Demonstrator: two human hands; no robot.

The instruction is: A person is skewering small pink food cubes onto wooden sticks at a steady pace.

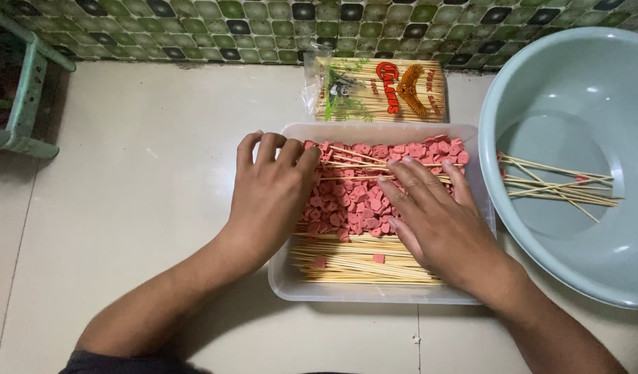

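Observation:
A clear plastic tub (291,287) on the tiled floor holds many small red sausage slices (353,201) and a layer of bamboo skewers (360,266). My left hand (267,197) lies palm down over the tub's left side, fingers curled onto the slices at the far left corner. My right hand (433,215) rests flat on the slices at the right, fingers spread and pointing up-left toward a few loose skewers (360,161) lying across the pile. Neither hand visibly grips anything.
A pale blue-grey basin (513,83) at the right holds several skewers (558,187). A printed packet of bamboo skewers (381,90) lies behind the tub by the green tiled wall. A green stool leg (28,90) stands at the far left.

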